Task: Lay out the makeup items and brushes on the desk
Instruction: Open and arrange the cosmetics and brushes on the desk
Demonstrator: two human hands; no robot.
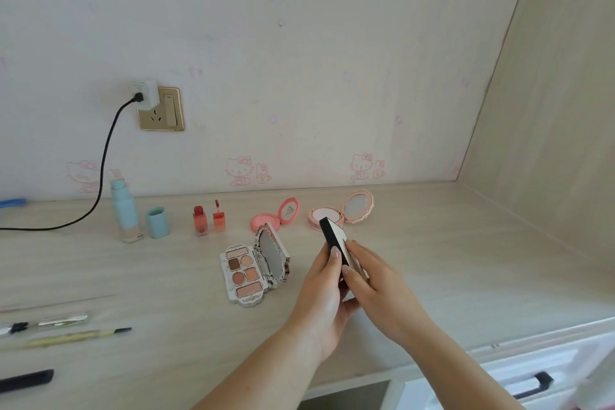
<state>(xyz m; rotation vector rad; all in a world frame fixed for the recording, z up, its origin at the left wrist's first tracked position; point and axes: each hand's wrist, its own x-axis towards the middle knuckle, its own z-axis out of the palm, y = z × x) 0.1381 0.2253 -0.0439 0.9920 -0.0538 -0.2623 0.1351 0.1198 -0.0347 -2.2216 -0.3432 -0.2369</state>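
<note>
At centre frame, the left hand (327,293) and right hand (376,289) both grip a flat black-edged case (334,243) above the desk (466,276). Opening it calls for steady thumbs, then setting it down beside the open palette (253,270).

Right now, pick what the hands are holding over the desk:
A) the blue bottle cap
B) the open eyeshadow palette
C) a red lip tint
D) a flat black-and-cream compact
D: both the left hand and right hand grip the flat black-and-cream compact; the other items sit on the desk.
</note>
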